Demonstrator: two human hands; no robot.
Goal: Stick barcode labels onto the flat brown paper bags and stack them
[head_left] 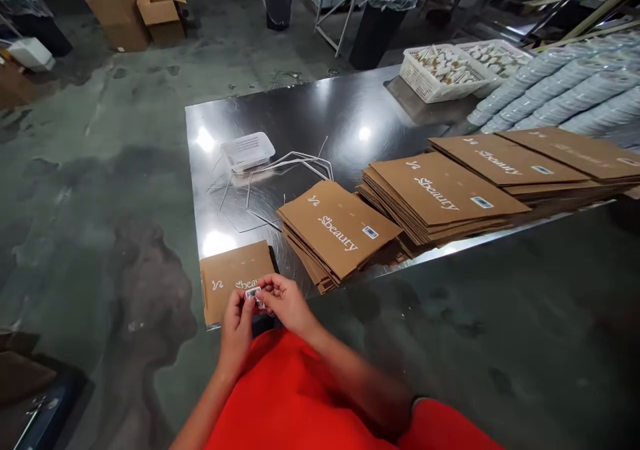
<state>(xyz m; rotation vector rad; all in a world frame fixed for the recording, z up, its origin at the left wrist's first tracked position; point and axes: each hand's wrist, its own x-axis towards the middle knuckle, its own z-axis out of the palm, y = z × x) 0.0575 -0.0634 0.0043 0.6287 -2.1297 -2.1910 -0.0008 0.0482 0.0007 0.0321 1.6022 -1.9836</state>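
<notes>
A small white barcode label (254, 293) with dark print is pinched between my two hands. My left hand (236, 317) is closed on its left side, thumb in front. From the right, my right hand (286, 301) has its fingertips closed on the label's other edge. Just beyond them lies a flat brown cardboard piece (225, 270) printed "beauty", partly covered by my fingers. To the right is a stack of flat cardboard pieces (340, 227) whose top one bears a barcode label (370, 232).
More cardboard stacks (445, 187) run along the metal table (345, 117) to the right. A white plastic basket (249, 151) and a bent white wire rack (300, 158) sit behind. Filled white crates (440, 70) and plastic-wrapped stacks (565, 80) occupy the far right.
</notes>
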